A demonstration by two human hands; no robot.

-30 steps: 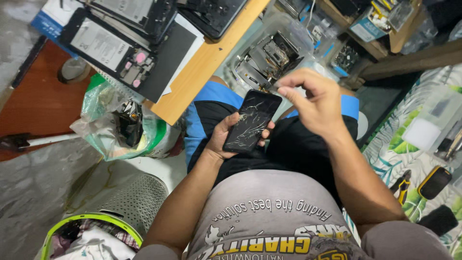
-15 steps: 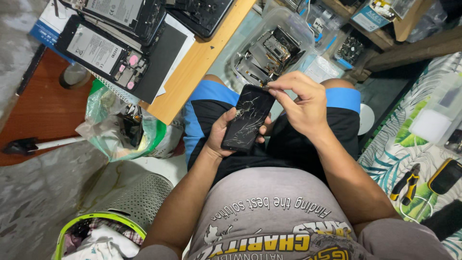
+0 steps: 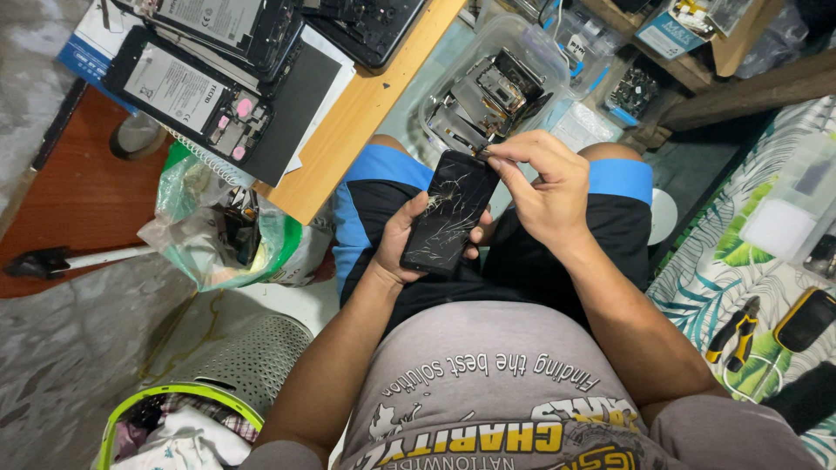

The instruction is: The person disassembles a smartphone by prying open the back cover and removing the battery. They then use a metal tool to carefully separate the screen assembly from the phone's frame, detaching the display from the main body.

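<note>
A black phone [image 3: 449,214] with a badly cracked screen lies across my lap, screen up. My left hand [image 3: 402,248] cups it from underneath, fingers wrapped around its edges. My right hand [image 3: 544,185] hovers over the phone's top corner, thumb and forefinger pinched together at that corner; whatever they pinch is too small to make out.
A wooden table [image 3: 361,113] at upper left carries opened phones [image 3: 187,91] with exposed boards. A clear tub [image 3: 496,83] of phone parts sits beyond my knees. Plastic bags [image 3: 231,235] and a laundry basket [image 3: 205,400] are on the left. Pliers [image 3: 734,331] lie on patterned fabric at right.
The view has shifted a little; both hands hold the phone as before, with my right fingers still pinching at its top corner.
</note>
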